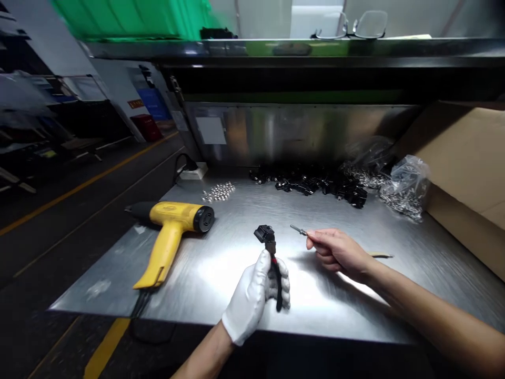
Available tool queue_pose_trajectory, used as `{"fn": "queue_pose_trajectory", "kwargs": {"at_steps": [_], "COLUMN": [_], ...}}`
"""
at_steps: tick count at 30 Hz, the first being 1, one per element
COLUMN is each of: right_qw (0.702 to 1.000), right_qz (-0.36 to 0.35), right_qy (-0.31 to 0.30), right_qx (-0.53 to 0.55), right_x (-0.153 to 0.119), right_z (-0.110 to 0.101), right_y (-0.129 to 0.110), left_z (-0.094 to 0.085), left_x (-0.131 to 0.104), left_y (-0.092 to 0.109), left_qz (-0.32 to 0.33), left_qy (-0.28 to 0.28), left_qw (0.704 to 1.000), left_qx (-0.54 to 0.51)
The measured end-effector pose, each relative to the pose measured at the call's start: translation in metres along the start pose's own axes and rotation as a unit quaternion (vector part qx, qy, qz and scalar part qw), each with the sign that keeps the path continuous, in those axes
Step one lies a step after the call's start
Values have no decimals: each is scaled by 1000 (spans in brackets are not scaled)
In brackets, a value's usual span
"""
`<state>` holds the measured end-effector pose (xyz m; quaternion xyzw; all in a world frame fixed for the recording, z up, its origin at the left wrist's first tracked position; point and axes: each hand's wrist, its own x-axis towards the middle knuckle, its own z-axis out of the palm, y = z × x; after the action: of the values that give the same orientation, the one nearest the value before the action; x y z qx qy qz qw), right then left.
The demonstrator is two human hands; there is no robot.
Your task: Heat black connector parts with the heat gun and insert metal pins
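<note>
My left hand (256, 295), in a white glove, is closed around a dark-handled tool (278, 284) with a touch of red near its head. At the tool's upper end sits a small black part (264, 233). Bare, my right hand (339, 251) pinches a thin metal pin or screw (298, 229) between thumb and fingertips. The pin points left, toward the black part, with a gap between them. Both hands are above the metal table (315, 316).
A yellow heat gun (169, 237) lies at the left, its cable over the front edge. Behind are small metal pieces (219, 191), black parts (315, 181) and bagged metal pieces (406, 187). A cardboard box (469, 158) stands right. Glasses (369, 25) rest on the shelf.
</note>
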<state>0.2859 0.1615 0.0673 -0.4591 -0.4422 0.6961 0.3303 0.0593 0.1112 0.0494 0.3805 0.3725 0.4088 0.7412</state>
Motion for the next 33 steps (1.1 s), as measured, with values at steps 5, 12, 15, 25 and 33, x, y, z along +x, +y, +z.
{"fn": "queue_pose_trajectory", "kwargs": {"at_steps": [5,12,15,25,33], "right_qw": [975,878,824,652,564], "right_qz": [29,28,6,-22,-32], "right_qy": [23,64,73,64,68], "right_qx": [-221,-474,-562,-755,-822], "right_x": [50,150,181,250,257], "right_z": [11,63,87,157,188], "right_y": [-13,-51,-74,-127,-138], "left_z": [-21,-41,-46,-52,-58], "left_x": [-29,-51,-56,-52,-43], "left_y": [4,5,6,0,-14], "left_qz": [58,130,137,119,104], "left_qy": [71,155,173,165,149], "left_qw": [996,979,975,978,979], "left_qx": [-4,-12,-19,-36,-88]}}
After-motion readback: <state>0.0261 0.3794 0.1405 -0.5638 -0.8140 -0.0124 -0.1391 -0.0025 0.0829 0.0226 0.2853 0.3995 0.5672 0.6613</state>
